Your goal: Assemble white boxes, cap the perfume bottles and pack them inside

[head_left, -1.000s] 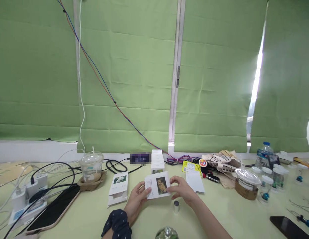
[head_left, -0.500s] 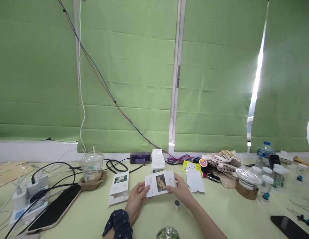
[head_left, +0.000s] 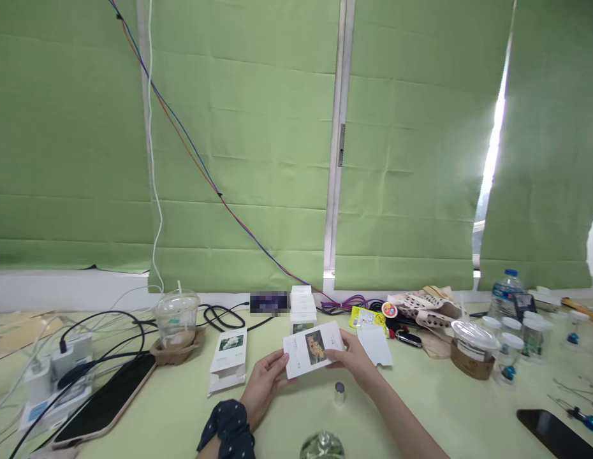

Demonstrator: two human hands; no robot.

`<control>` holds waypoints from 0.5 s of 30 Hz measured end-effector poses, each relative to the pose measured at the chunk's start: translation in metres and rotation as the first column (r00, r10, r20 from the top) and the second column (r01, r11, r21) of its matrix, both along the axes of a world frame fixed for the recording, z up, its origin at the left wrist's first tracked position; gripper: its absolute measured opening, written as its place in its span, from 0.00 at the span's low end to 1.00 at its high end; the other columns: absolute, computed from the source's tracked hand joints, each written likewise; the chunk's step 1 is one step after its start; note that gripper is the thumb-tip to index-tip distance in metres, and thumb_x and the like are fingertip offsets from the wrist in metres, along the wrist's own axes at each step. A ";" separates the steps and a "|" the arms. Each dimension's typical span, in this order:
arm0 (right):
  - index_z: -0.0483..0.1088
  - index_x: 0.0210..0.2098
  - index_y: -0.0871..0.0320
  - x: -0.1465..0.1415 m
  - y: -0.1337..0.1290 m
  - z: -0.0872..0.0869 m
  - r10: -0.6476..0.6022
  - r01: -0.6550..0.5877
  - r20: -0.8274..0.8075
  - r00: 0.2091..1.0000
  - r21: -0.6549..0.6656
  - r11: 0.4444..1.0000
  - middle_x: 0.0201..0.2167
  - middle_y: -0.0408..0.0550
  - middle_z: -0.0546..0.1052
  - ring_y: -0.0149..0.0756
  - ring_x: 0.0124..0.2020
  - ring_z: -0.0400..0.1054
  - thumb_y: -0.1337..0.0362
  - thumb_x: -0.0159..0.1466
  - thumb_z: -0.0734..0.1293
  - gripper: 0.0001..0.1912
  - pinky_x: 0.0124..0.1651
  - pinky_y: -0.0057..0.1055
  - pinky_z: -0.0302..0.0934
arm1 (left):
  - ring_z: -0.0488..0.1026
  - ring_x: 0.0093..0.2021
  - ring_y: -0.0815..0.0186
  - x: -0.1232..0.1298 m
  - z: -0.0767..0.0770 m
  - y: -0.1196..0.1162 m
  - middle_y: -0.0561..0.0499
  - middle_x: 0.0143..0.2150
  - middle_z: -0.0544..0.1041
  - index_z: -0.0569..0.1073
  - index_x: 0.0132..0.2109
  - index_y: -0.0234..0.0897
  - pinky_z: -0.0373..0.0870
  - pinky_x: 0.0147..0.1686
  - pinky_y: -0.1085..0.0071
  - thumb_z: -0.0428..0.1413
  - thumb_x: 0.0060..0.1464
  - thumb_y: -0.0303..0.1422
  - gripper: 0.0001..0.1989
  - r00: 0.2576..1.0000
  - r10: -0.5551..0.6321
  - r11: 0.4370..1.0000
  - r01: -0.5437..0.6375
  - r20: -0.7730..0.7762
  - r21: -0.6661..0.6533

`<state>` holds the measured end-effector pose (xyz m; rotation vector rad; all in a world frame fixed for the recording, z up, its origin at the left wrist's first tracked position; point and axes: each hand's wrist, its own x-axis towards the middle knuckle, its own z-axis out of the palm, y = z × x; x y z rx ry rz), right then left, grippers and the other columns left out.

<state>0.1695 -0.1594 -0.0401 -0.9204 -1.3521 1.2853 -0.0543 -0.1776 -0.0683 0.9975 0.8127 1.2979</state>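
Between my two hands is a white box (head_left: 298, 361) with a yellow flower picture on its face, tilted up to the right above the table. My left hand (head_left: 266, 382) pinches its left edge, with a dark dotted scrunchie (head_left: 227, 428) on that wrist. At the box's right edge, my right hand (head_left: 352, 360) grips it, thumb on the front. Left of them stands a white box with a white flower picture (head_left: 228, 361), its near end unfolded. A small silver-topped cylinder (head_left: 340, 393) is below my right hand. A glass bottle (head_left: 322, 445) shows at the bottom edge, partly cut off.
Behind my hands is a row of white boxes (head_left: 303, 304). A white card piece (head_left: 375, 346) lies to the right. Farther right are a lidded cup (head_left: 475, 347), clear jars (head_left: 508, 358) and a phone (head_left: 557, 437). Cables, a plastic cup (head_left: 177, 320) and a tablet-like device (head_left: 105, 400) occupy the left.
The flower box has shifted slightly right and tilted, its right end rising. Both hands keep hold of it and move with it. Other things stay in place.
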 end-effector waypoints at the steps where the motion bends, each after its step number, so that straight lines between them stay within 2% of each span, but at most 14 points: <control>1: 0.72 0.42 0.59 0.001 -0.001 0.001 0.006 -0.006 -0.001 1.000 -0.012 1.000 0.39 0.50 0.79 0.49 0.40 0.74 0.61 0.45 0.73 0.24 0.37 0.42 0.72 | 0.77 0.49 0.51 0.000 0.000 0.000 0.38 0.45 0.82 0.78 0.46 0.32 0.79 0.39 0.64 0.67 0.45 0.39 0.21 1.000 -0.009 1.000 0.009 -0.005 0.000; 10: 0.70 0.44 0.58 -0.005 -0.003 0.004 0.007 -0.007 -0.013 1.000 -0.024 1.000 0.40 0.49 0.79 0.48 0.40 0.74 0.62 0.45 0.72 0.26 0.34 0.41 0.72 | 0.76 0.49 0.50 0.002 0.002 -0.001 0.41 0.45 0.82 0.79 0.44 0.34 0.78 0.39 0.62 0.67 0.42 0.45 0.24 0.999 0.012 1.000 -0.012 -0.032 0.007; 15: 0.69 0.43 0.58 -0.010 -0.008 0.008 0.001 -0.001 -0.002 1.000 -0.031 1.000 0.38 0.48 0.79 0.48 0.39 0.74 0.64 0.44 0.72 0.26 0.32 0.39 0.73 | 0.77 0.45 0.51 0.004 -0.007 0.005 0.42 0.44 0.82 0.79 0.42 0.33 0.78 0.36 0.62 0.66 0.41 0.48 0.26 0.997 0.058 0.998 -0.057 -0.058 0.020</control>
